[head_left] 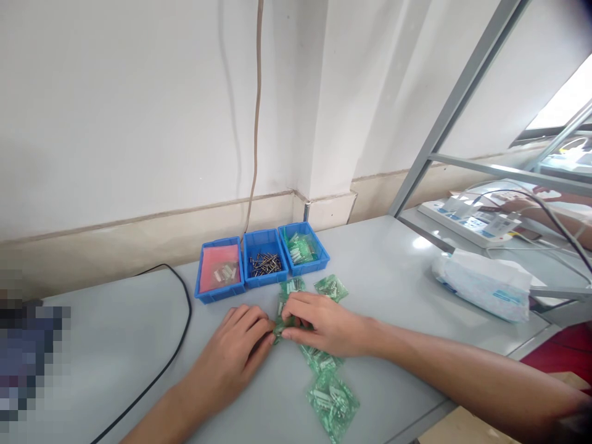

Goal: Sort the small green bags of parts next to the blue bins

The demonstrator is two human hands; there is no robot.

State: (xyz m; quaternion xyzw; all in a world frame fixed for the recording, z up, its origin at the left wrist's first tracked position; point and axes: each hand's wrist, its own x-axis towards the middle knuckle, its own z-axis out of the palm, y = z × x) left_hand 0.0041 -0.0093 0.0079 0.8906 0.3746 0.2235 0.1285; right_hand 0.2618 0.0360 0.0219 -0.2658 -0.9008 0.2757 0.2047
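Observation:
A small green plastic bag (278,333) lies between my two hands, mostly covered by fingers. My left hand (240,345) pinches its left side with thumb and fingertips. From the right, my right hand (326,324) grips the same bag with curled fingers. Around the hands lie several more green bags with small metal and white pieces inside: one bag (333,404) near the front, one (320,357) partly under my right hand, another (331,287) behind it, and one (293,285) close to the bins.
Three blue bins stand by the wall: the left bin (222,297) has a pink sheet and a clear packet, the middle bin (266,281) screws, the right bin (309,267) green bags. A black cable (187,308), tissue pack (481,287), metal frame (430,145) and power strip (467,222) are nearby; another person's arm is beyond.

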